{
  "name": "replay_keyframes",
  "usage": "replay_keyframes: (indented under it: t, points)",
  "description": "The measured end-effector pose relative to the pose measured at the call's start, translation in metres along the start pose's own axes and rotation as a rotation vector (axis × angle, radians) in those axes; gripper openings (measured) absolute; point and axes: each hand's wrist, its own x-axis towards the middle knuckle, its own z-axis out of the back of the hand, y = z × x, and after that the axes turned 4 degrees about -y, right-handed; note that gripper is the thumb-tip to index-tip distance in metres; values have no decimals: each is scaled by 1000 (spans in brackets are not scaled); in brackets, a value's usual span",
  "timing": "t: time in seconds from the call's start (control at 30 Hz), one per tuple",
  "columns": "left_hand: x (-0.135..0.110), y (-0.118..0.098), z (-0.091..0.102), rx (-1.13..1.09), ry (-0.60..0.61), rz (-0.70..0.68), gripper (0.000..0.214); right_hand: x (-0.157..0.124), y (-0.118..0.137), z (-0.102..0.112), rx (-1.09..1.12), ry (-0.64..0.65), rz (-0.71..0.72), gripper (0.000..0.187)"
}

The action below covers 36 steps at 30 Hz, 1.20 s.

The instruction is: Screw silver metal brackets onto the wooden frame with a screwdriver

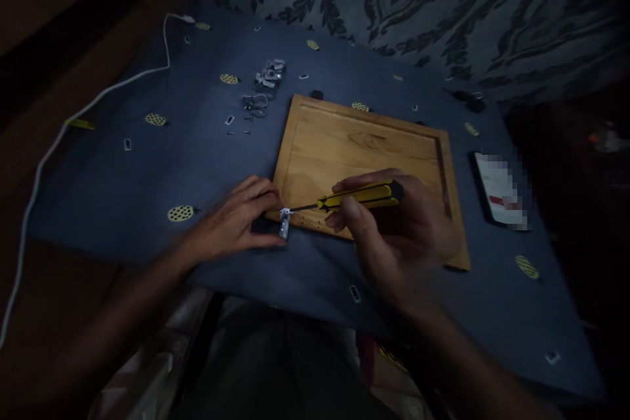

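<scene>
My right hand [396, 230] is wrapped round a yellow and black screwdriver [361, 196], its shaft pointing left. The tip meets a small metal cabinet hinge [285, 222] at the near left corner of a framed wooden panel [344, 144]. My left hand [251, 213] steadies the hinge there, the thumb below it and the fingers bent over the panel's corner. Whether a screw sits under the tip is too small to make out. The panel lies flat on the table, partly covered by my right hand.
More metal hinges [270, 75] lie behind the panel's left side, with a looped metal piece [254, 105] and several small screws [247, 132] nearby. A phone [501, 190] rests at the right. A white cable [105, 88] runs along the left of the blue patterned tablecloth [123, 190].
</scene>
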Motion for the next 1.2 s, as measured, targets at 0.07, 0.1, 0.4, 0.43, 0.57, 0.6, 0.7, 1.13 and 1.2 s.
replay_keyframes:
  t: [0.07, 0.1, 0.4, 0.43, 0.57, 0.6, 0.7, 1.13, 1.2]
  points:
    - [0, 0, -1, 2, -1, -6, 39, 0, -3, -2, -24, 11, -4, 4]
    - [0, 0, -1, 4, -1, -5, 39, 0, -4, -3, -27, 17, 2, 5]
    - [1, -1, 1, -3, 21, 20, 38, 0, -7, -4, -29, 36, -25, 5]
    - [1, -1, 1, -5, 19, 19, 37, 0, -7, -4, -25, 37, -23, 5]
    - [1, 0, 0, -3, 6, 2, 40, 2, -6, -2, -6, 98, 32, 7]
    - [1, 1, 0, -2, 2, -1, 41, 3, -5, -1, -11, 121, 67, 8]
    - [1, 1, -1, -5, 2, 11, 42, 4, -3, 2, -64, 194, 189, 14]
    - [-1, 3, -1, -18, -6, -10, 45, 1, 3, 13, -137, 284, 249, 24]
    - [-1, 3, -2, -13, -16, -25, 45, 1, 2, 13, -145, 273, 254, 24]
